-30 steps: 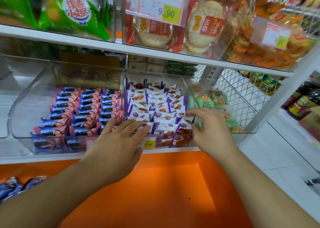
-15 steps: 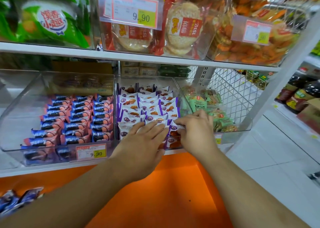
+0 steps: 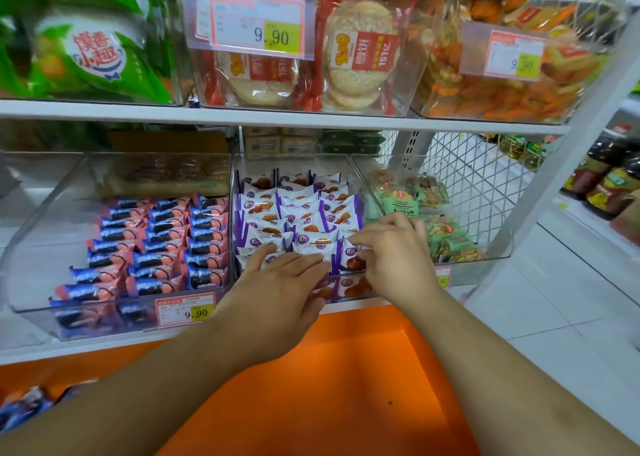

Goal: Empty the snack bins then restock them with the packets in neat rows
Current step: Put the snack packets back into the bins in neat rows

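— Where are the hands sitting?

— Both are reaching forward into the front of the middle clear plastic bin on the lower white shelf. The left hand is lying palm down, its fingers straight and close together, resting flat on the front row of white-and-purple waffle snack packets. The forearm is running in from the lower left.

— And the other one?

— The right hand is coming in from the lower right, knuckles up, fingers curled; its fingertips are pinching one packet at the right end of the front row.

— How are the packets lying?

— They are standing in three columns running front to back, each one leaning back against the one behind, printed faces showing forward and up. Their long axes are running left to right across the bin.

— What is beside it?

— To the left, a clear bin of blue-and-pink packets is sitting in similar rows, with a 9.90 price tag on its front. To the right, a clear bin is holding green snack packets in a loose heap. Below the shelf, an orange panel is filling the foreground.
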A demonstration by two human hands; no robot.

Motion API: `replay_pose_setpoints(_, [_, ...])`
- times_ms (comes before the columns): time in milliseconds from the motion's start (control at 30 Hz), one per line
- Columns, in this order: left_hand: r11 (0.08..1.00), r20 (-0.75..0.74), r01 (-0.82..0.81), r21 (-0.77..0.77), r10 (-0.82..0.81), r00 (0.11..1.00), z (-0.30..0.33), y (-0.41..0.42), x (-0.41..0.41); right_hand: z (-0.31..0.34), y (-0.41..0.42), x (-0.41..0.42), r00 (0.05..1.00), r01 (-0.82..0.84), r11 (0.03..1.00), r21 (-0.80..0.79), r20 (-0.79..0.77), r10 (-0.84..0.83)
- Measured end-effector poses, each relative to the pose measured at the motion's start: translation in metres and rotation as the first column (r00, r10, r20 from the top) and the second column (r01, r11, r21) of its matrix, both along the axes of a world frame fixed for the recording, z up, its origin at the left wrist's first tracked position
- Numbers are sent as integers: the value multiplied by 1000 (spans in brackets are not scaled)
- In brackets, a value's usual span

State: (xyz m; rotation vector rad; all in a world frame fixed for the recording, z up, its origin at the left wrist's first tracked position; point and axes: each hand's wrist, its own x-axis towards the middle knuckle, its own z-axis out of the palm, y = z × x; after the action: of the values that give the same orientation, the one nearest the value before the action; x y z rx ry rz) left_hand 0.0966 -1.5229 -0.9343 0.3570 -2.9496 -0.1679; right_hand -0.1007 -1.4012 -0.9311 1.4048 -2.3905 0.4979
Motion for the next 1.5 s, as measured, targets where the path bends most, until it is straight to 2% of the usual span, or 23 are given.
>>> replay_pose_setpoints(200, [999, -23, -9, 49, 10, 1000, -2, 2, 2, 1, 5, -3, 998, -45, 999, 2, 48, 45])
replay_pose_setpoints(300, [999, -18, -5, 41, 6, 1000, 0, 5, 0, -3, 4, -1, 998, -67, 998, -20, 17, 67])
replay_pose_setpoints(500, [1000, 16, 0, 14, -1, 1000, 5, 8, -1, -7, -2, 3, 999, 26, 999, 19, -32, -26])
replay_pose_setpoints(667, [1000, -22, 7, 9, -6, 1000, 8, 6, 8, 2, 4, 4, 1000, -5, 1000, 27, 24, 4])
replay_pose_setpoints(833, [997, -74, 17, 75, -11, 997, 14, 6, 34, 8, 15, 4, 990, -56, 998, -30, 131, 59])
replay_pose_setpoints(1067, [977, -88, -75, 202, 94, 992, 30, 10, 96, 33, 25, 30, 980, -114, 990, -83, 157, 126])
replay_pose_setpoints(1200, [957, -49, -198, 211, 212, 976, 46, 20, 153, 55, 25, 80, 943, -200, 969, -144, 242, 230])
replay_pose_setpoints(1300, [937, -19, -282, 208, 292, 956, 54, 29, 205, 61, 16, 133, 877, -290, 948, -128, 361, 317])
replay_pose_setpoints(1500, [862, 86, -435, 261, 429, 899, 49, 29, 308, 26, 7, 235, 741, -497, 866, -49, 495, 453])
